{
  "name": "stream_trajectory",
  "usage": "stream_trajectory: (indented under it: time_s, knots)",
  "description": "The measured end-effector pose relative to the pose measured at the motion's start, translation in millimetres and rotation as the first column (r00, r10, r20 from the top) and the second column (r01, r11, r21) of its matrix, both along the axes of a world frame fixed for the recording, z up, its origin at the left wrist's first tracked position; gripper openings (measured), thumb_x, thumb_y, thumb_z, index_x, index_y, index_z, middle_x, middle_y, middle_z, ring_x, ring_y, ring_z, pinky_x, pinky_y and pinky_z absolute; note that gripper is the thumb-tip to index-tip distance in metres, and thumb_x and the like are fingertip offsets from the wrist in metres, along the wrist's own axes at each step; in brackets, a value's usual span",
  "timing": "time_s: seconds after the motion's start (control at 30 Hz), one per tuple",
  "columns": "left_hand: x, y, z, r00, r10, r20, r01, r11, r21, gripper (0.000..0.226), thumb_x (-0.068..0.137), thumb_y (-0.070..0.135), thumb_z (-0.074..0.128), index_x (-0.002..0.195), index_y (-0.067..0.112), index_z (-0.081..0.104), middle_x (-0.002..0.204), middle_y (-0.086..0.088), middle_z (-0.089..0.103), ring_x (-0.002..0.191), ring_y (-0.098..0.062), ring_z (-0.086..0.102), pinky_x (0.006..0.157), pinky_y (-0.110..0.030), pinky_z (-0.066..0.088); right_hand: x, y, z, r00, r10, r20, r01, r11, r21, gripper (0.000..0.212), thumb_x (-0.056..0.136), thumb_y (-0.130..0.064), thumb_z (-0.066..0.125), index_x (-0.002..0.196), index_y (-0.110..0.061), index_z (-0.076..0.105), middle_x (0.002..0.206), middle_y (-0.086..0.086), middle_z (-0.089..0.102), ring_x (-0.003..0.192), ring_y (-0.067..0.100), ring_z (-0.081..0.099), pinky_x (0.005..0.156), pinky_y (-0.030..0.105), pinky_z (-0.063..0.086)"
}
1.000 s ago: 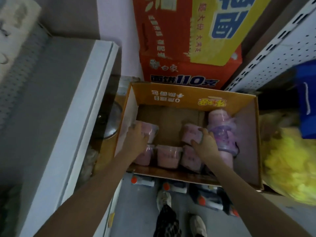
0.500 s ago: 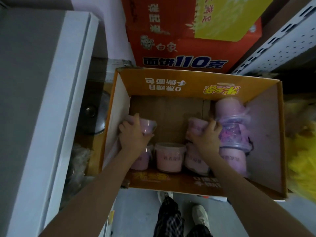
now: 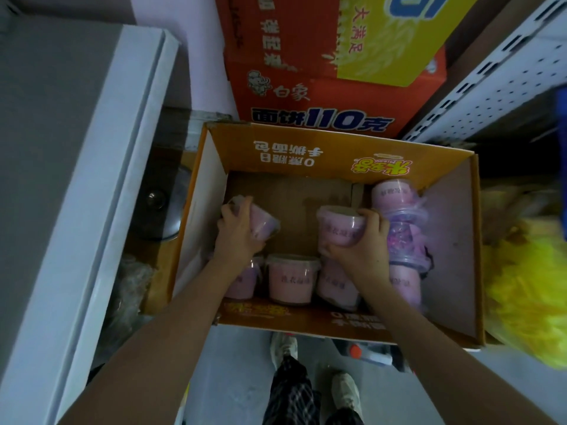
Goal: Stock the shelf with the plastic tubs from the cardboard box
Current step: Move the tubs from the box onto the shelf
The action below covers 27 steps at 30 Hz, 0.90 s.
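Left hand (image 3: 237, 237) is curled round a tilted tub (image 3: 264, 223), right hand (image 3: 363, 251) round a second tub (image 3: 339, 230). Row of tubs (image 3: 290, 282) is left in cardboard box (image 3: 306, 151), so shelf (image 3: 478, 96) stocking is judged approx. part-done.

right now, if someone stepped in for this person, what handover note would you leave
Hands: left hand grips the left tub; right hand grips the right tub, both inside the box.
In the box: a row of tubs along the near wall, a wrapped stack on the right.
Done: two tubs gripped. Left: shelve them, then the rest; no shelved tub shows.
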<state>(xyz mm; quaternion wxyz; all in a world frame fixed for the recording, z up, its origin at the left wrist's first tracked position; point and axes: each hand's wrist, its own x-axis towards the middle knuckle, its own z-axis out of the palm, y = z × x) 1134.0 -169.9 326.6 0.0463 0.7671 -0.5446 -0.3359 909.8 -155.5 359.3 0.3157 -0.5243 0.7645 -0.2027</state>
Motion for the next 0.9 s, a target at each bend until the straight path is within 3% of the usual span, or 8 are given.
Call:
stream_trajectory:
  time_s: [0.17,0.27,0.4,0.53,0.67,0.8,0.9]
  knots:
    - [-12,12,42,0.992,0.064,-0.107,-0.088,0.967,-0.241,0.099,0.063,0.031,0.083,0.140,0.029,0.021,0.139,-0.012,0.026,0.124,-0.031,0.038,0.093,-0.046,0.046,-8,13,40,0.999,0.018,0.043,-0.014,0.996,-0.085,0.084,0.059,-0.027,0.084,0.129,-0.019,0.038,0.137,0.003,0.035,0.122,0.017,0.038,0.093,0.027,0.037]
    - [-22,22,83,0.972,0.117,-0.203,-0.181,0.925,-0.334,0.101,0.059,0.034,0.084,0.140,0.029,0.023,0.139,-0.007,0.031,0.125,-0.027,0.039,0.093,-0.048,0.047,-13,18,72,0.995,0.042,0.091,-0.032,0.993,-0.117,0.085,0.059,-0.025,0.085,0.130,-0.018,0.038,0.137,0.003,0.035,0.121,0.015,0.038,0.092,0.027,0.038]
    - [-35,51,144,0.938,0.141,-0.316,-0.271,0.867,-0.417,0.100,0.054,0.029,0.088,0.135,0.032,0.029,0.132,0.004,0.030,0.117,-0.013,0.038,0.089,-0.035,0.047,-20,29,119,0.979,0.120,0.168,-0.087,0.978,-0.191,0.083,0.059,-0.023,0.084,0.127,-0.020,0.038,0.141,0.002,0.031,0.127,0.017,0.037,0.096,0.031,0.039]
    - [-45,93,207,0.938,0.185,-0.294,-0.319,0.792,-0.521,0.104,0.051,0.029,0.090,0.135,0.033,0.028,0.131,0.002,0.025,0.114,-0.013,0.036,0.085,-0.029,0.045,-29,45,174,0.964,0.203,0.174,-0.139,0.937,-0.320,0.082,0.058,-0.022,0.087,0.127,-0.017,0.042,0.140,0.004,0.033,0.129,0.017,0.034,0.095,0.026,0.037]
    - [-56,150,271,0.907,0.274,-0.320,-0.417,0.693,-0.588,0.103,0.052,0.024,0.090,0.136,0.025,0.031,0.136,-0.006,0.026,0.112,-0.012,0.035,0.088,-0.027,0.044,-36,73,227,0.922,0.304,0.239,-0.191,0.895,-0.403,0.078,0.057,-0.021,0.085,0.124,-0.019,0.044,0.132,0.004,0.036,0.122,0.021,0.039,0.100,0.039,0.042]
    - [-58,217,319,0.879,0.323,-0.351,-0.477,0.602,-0.640,0.097,0.053,0.026,0.088,0.133,0.030,0.033,0.127,-0.003,0.042,0.112,-0.015,0.043,0.088,-0.028,0.042,-28,113,278,0.847,0.461,0.265,-0.306,0.830,-0.467,0.079,0.057,-0.024,0.085,0.124,-0.018,0.044,0.134,0.003,0.035,0.116,0.015,0.040,0.091,0.026,0.037]
    - [-52,262,349,0.849,0.402,-0.343,-0.522,0.544,-0.656,0.098,0.054,0.027,0.087,0.134,0.032,0.030,0.127,-0.003,0.043,0.108,-0.012,0.043,0.086,-0.027,0.038,-11,136,307,0.785,0.560,0.265,-0.378,0.772,-0.511,0.082,0.056,-0.018,0.086,0.126,-0.017,0.043,0.131,0.001,0.036,0.112,0.011,0.040,0.090,0.024,0.037]
